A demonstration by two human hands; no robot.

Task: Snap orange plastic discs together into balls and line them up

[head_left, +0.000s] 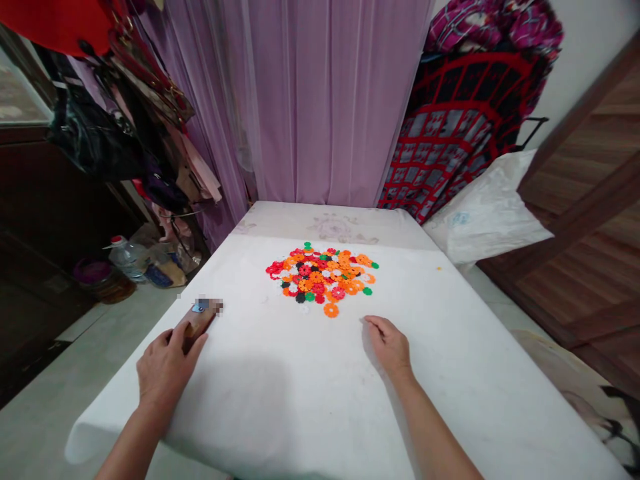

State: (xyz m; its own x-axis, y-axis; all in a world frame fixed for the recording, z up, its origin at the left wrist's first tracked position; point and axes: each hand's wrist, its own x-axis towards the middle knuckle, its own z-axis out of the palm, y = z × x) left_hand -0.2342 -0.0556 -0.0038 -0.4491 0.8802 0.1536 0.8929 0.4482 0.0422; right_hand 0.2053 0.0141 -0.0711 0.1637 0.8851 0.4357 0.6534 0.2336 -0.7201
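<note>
A heap of small flat plastic discs [323,275], orange, red, green, white and black, lies in the middle of a white table [280,387]. One orange disc [331,310] lies apart at the near edge of the heap. My left hand [167,368] rests at the table's left edge, its fingers closed over a brown phone-like object [203,315]. My right hand [389,345] lies on the table just below and right of the heap, fingers loosely curled, holding nothing that I can see.
Purple curtains [320,100] hang behind the table. Bags and clothes hang at the left. A plastic bottle [125,257] and jars stand on the floor at the left. A red patterned chair [460,140] and a white bag [487,213] are at the right.
</note>
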